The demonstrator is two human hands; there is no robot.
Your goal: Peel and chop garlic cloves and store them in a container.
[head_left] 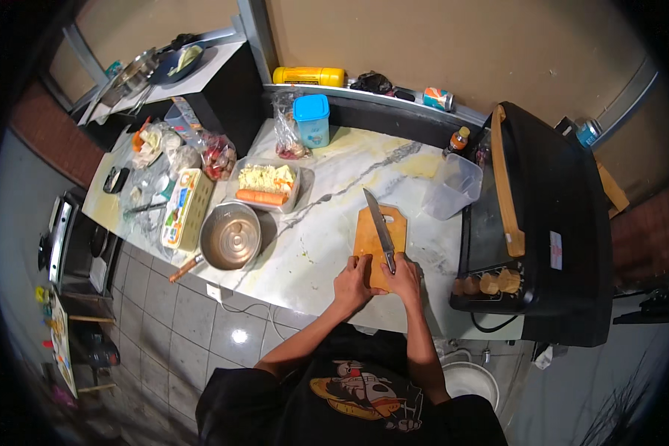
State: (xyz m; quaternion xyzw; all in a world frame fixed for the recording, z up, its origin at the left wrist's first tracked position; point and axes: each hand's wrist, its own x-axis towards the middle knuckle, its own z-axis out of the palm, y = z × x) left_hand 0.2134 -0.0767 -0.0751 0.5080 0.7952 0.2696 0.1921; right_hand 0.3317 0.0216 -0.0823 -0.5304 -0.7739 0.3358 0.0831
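Note:
My right hand (406,279) is closed around the handle of a kitchen knife (379,220). Its long blade lies above a small wooden cutting board (363,237), pointing away from me. The left hand (351,284) grips the board's near left corner, its thumb along the near edge. Nothing cut shows on the board's visible surface. To the left stands a clear plastic box (297,196) with chopped pale vegetable (259,177) and an orange carrot (262,197). A metal saucepan (209,245) with a wooden handle sits nearer the counter's front edge.
A black countertop oven (557,184) borders the right side, beside a clear plastic container (451,189) and a small bottle (457,140). A blue-lidded canister (312,131) stands at the back. A pale plastic basket (187,214) and bagged produce (218,157) crowd the left.

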